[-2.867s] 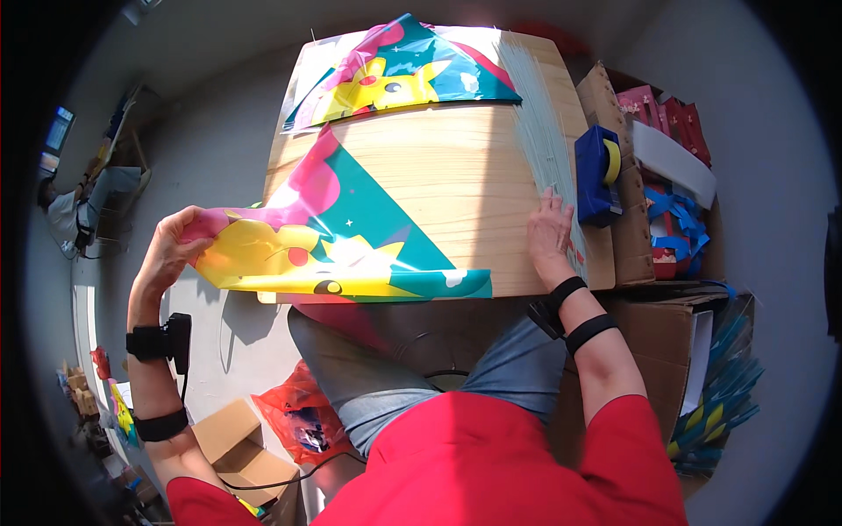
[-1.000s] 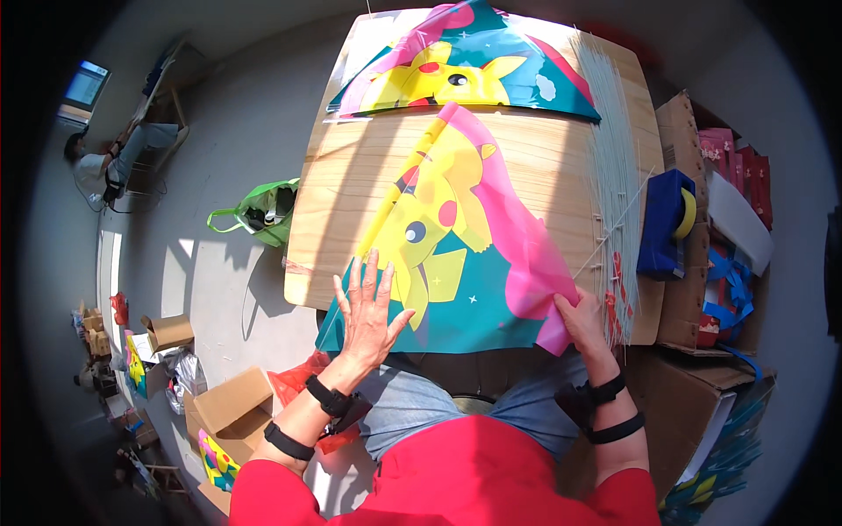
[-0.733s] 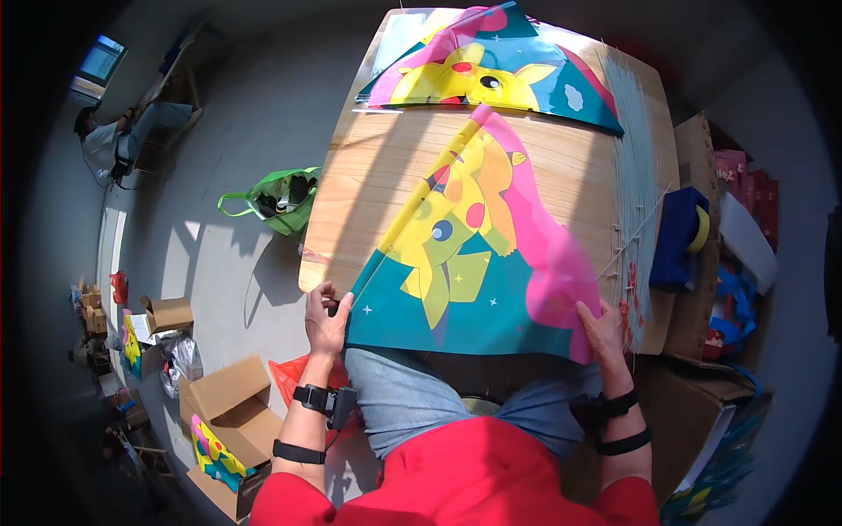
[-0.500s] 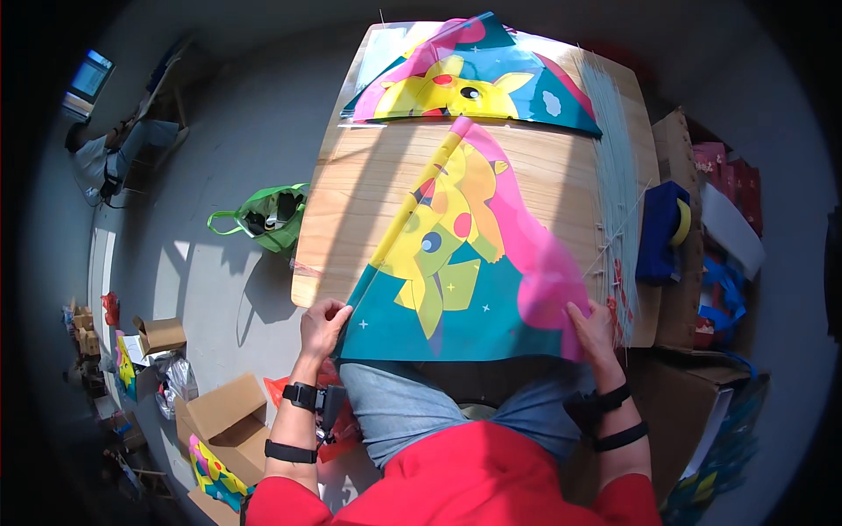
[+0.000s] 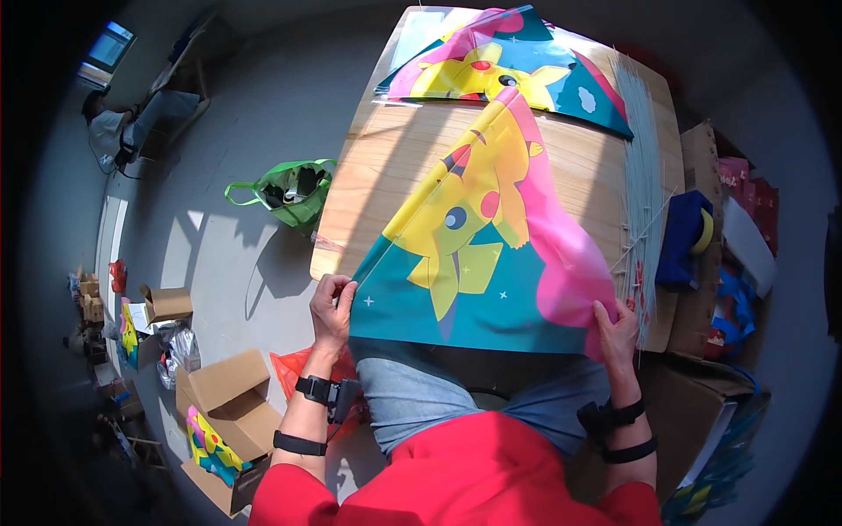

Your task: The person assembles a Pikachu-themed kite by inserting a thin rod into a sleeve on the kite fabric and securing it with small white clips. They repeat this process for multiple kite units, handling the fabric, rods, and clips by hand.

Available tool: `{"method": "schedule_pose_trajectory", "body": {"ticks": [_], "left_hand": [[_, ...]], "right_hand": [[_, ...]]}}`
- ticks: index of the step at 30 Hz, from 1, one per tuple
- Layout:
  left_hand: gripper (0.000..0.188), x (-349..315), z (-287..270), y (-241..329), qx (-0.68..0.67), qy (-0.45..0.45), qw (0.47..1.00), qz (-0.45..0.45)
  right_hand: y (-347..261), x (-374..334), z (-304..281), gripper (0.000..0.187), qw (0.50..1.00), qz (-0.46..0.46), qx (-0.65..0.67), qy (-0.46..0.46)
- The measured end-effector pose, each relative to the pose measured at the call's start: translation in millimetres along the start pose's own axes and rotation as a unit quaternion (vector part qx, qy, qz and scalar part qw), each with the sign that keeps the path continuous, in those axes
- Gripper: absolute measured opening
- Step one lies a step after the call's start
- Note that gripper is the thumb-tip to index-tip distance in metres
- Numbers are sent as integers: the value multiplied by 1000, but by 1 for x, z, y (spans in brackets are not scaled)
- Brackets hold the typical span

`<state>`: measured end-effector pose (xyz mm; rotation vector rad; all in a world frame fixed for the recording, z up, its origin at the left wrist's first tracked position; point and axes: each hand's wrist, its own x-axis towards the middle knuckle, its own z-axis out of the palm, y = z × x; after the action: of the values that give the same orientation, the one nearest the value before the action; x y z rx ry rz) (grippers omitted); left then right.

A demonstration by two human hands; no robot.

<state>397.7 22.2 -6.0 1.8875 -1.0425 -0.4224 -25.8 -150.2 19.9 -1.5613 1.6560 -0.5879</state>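
Note:
A triangular kite sail (image 5: 438, 263) in teal, yellow and pink, printed with an upside-down yellow cartoon animal, stretches between my hands. My left hand (image 5: 333, 309) pinches its near left corner. Its near right corner is pinched in my right hand (image 5: 617, 331), thumb on top. The sail's narrow tip points away from me and overlaps the near edge of a stack of similar printed sheets (image 5: 474, 74) at the table's far side. Its near edge hangs over my lap.
The wooden table (image 5: 367, 167) carries a bundle of thin pale rods (image 5: 642, 140) along its right side. To the right is a blue tape dispenser (image 5: 680, 237) by cardboard boxes. Left on the floor stand a green bag (image 5: 303, 206) and an open carton (image 5: 232, 386). A person (image 5: 114, 127) sits far left.
The sail has moved away from me, so its tip now overlaps the far stack instead of stopping at its edge. Both hands keep their corners. The whole view has shifted slightly.

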Motion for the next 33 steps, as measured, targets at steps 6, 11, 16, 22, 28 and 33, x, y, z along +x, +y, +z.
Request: {"method": "schedule_pose_trajectory", "body": {"ticks": [6, 11, 16, 22, 28, 33], "left_hand": [[12, 23, -1, -7, -59, 18, 997, -56], [14, 84, 12, -19, 2, -10, 996, -83], [34, 91, 26, -4, 321, 67, 940, 96], [74, 22, 81, 36, 352, -243, 868, 254], [77, -24, 123, 54, 297, -311, 867, 251], [75, -10, 132, 57, 275, -238, 903, 229]], "right_hand": [[-3, 21, 8, 21, 995, -57, 71, 26], [3, 66, 21, 20, 999, -31, -25, 28], [16, 78, 28, 18, 992, -21, -106, 70], [34, 61, 11, 14, 956, -120, -248, 99], [12, 37, 10, 16, 901, -190, -359, 151], [-29, 13, 86, 34, 898, -371, -234, 38]]}}
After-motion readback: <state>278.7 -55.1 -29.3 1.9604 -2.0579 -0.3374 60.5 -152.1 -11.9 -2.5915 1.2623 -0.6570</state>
